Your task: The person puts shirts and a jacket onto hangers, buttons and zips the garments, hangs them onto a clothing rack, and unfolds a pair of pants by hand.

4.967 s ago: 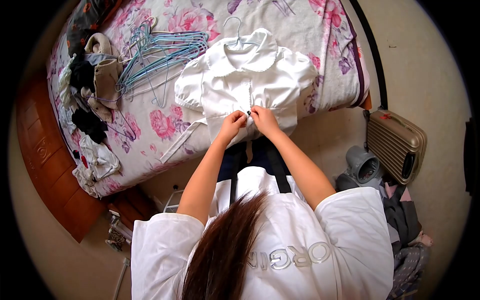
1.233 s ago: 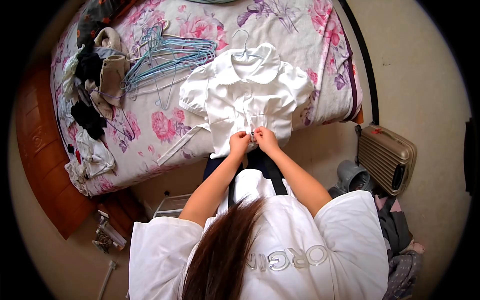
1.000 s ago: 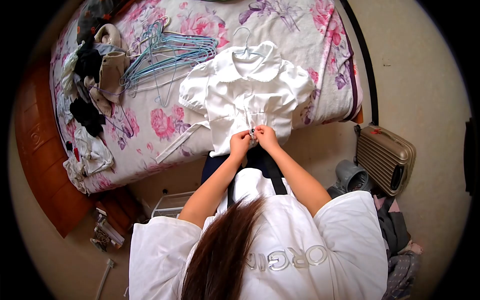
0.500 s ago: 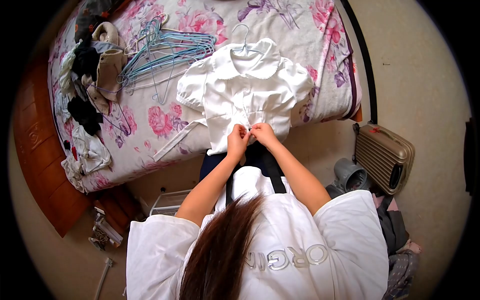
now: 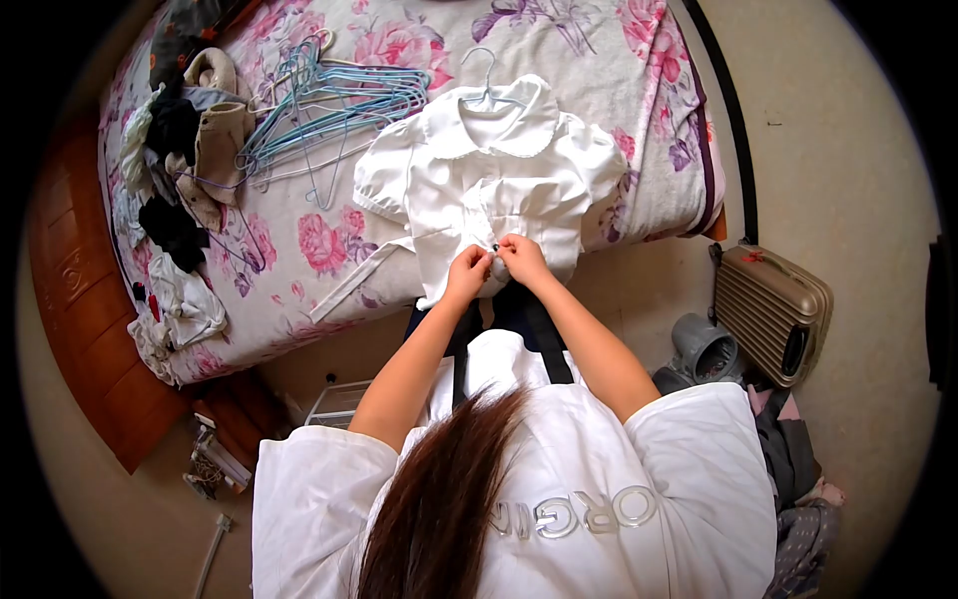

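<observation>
A white short-sleeved blouse [image 5: 509, 190] with a rounded collar lies at the bed's near edge, a light blue hanger [image 5: 489, 98] inside its neck and the hook pointing away from me. My left hand [image 5: 469, 273] pinches the front placket low down. Close beside it on the right, my right hand [image 5: 521, 262] pinches the same placket, with a small dark spot between the fingertips. A white sash [image 5: 361, 280] trails from the blouse to the left.
Light blue hangers [image 5: 339, 100] are piled on the floral bedspread [image 5: 289, 235], left of the blouse. Clothes [image 5: 222, 135] lie heaped at the bed's left side. A brown suitcase [image 5: 773, 314] and a grey bin [image 5: 704, 349] stand on the floor at right.
Both hands have shifted slightly on the placket, the right one up a little and the left one a little left. They remain closed on the blouse.
</observation>
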A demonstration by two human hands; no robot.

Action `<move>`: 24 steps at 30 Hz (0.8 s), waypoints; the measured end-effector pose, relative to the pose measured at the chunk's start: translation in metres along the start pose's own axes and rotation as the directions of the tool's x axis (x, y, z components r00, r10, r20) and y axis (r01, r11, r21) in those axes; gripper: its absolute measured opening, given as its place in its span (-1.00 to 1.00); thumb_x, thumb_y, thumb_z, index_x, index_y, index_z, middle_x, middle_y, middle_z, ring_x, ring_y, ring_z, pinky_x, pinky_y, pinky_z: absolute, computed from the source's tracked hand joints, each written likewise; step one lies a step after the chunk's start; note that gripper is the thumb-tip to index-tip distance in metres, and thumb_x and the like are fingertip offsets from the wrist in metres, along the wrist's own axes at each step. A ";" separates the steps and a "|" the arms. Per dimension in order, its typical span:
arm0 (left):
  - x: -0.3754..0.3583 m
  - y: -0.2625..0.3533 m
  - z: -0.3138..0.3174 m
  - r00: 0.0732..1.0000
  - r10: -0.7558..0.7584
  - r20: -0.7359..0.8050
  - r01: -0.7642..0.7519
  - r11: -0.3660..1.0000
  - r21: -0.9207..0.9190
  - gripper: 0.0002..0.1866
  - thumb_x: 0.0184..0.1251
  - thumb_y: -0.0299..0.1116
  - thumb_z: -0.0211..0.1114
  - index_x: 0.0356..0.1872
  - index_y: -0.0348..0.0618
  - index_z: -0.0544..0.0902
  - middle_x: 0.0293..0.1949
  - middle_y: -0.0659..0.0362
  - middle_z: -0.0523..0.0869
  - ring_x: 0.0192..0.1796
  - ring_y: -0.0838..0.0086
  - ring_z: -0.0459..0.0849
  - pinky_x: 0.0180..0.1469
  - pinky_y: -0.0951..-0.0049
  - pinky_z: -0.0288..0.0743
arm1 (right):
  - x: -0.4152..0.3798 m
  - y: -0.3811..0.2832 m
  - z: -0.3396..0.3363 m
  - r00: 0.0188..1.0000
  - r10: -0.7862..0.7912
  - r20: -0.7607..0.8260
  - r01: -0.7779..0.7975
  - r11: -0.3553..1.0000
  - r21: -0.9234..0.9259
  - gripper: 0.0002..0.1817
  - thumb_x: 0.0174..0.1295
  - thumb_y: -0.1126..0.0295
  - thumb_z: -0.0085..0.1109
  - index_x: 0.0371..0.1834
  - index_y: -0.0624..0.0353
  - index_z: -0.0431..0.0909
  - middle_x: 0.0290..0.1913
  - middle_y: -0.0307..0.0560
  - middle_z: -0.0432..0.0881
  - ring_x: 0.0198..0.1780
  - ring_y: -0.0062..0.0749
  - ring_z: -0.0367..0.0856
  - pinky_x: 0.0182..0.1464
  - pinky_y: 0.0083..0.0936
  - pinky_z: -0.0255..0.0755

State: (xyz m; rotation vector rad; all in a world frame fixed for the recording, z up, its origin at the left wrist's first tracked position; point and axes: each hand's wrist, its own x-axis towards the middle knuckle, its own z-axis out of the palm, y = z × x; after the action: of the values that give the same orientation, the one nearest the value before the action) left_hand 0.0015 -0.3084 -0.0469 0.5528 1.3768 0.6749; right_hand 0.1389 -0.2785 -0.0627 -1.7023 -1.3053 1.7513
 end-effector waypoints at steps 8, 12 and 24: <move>0.001 0.008 0.001 0.998 0.031 0.049 -0.027 0.997 -0.067 -0.88 0.26 -0.40 0.06 -0.41 -0.22 0.49 -0.54 0.30 0.48 -0.48 0.65 0.41 -0.39 0.64 0.30 | -0.010 -0.029 -0.009 0.960 -0.275 -0.057 0.230 0.886 -0.402 -0.85 0.04 0.48 0.04 -0.33 0.28 0.50 -0.46 -0.07 0.51 -0.43 -0.28 0.48 -0.34 -0.53 0.36; 0.008 0.014 0.001 0.997 0.076 0.027 -0.075 0.997 -0.026 -0.87 0.24 -0.38 0.09 -0.41 -0.23 0.50 -0.55 0.30 0.49 -0.50 0.65 0.40 -0.40 0.64 0.30 | -0.008 -0.026 -0.013 0.965 -0.258 -0.039 0.251 0.958 -0.136 -0.82 0.02 0.51 0.01 -0.29 0.28 0.50 -0.38 -0.07 0.50 -0.36 -0.34 0.47 -0.26 -0.55 0.36; 0.060 0.068 -0.008 0.960 0.168 -0.226 -0.126 0.974 0.187 -0.82 0.23 -0.33 0.12 -0.48 -0.22 0.46 -0.66 0.29 0.45 -0.67 0.65 0.34 -0.63 0.63 0.21 | -0.011 -0.013 -0.026 0.920 -0.357 -0.165 0.247 0.851 -0.463 -0.49 -0.14 0.38 0.25 -0.03 0.18 0.38 -0.05 -0.02 0.41 0.00 -0.15 0.39 0.02 -0.38 0.30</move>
State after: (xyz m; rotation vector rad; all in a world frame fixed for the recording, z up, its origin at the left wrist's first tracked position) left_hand -0.0101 -0.2183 -0.0418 0.7350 1.6432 0.7675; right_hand 0.1603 -0.2716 -0.0415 -1.7378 -1.8268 1.0809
